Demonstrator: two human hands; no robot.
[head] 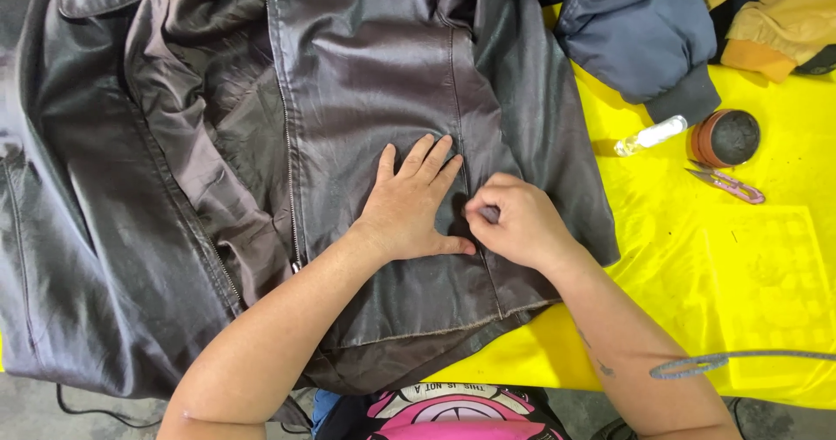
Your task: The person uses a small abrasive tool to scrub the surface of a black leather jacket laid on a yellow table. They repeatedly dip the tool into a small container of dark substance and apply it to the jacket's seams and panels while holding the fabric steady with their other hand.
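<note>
A dark brown leather jacket lies spread over the yellow table, its shiny lining and zipper facing up. My left hand presses flat on the lining, fingers spread, next to a seam. My right hand is beside it, touching the same seam, with thumb and fingers pinched together on something small; what it pinches is too hidden to name.
A small clear bottle, a round brown container with a dark top and pink thread snips lie to the right. A navy jacket sleeve and an orange garment sit at the back right. A grey cord crosses the lower right.
</note>
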